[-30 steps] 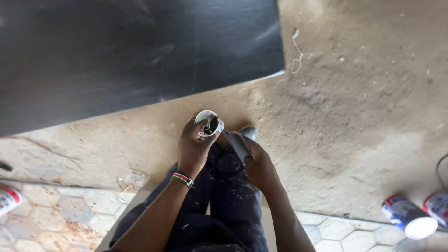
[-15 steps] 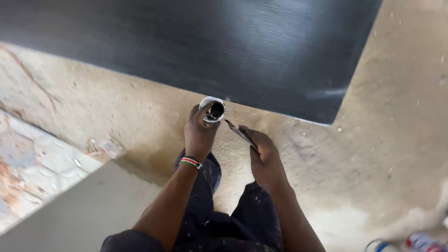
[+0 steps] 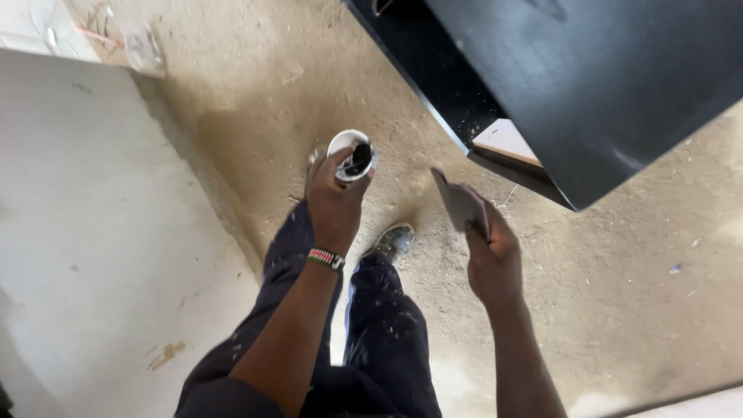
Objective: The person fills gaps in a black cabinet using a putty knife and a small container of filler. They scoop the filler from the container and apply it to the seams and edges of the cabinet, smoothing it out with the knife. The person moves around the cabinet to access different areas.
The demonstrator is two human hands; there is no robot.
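Note:
My left hand (image 3: 334, 203) grips a small round tin (image 3: 352, 153) with a white rim and dark paste inside, held out in front of me at waist height. A beaded band circles that wrist. My right hand (image 3: 487, 251) holds a flat dark scraper blade (image 3: 458, 203), its tip pointing up and left, a hand's width to the right of the tin. Both hands hang over a dusty concrete floor, above my paint-flecked dark trousers and one shoe (image 3: 392, 241).
A large glossy black panel (image 3: 619, 85) lies at the upper right, resting on a pale wooden block (image 3: 507, 141). A pale grey board (image 3: 93, 232) covers the left side. Crumpled plastic (image 3: 139, 46) sits at the top left.
The view has swung: the black panel went from the top of the frame to the upper right. My right hand with the scraper has moved away from the tin, to its right.

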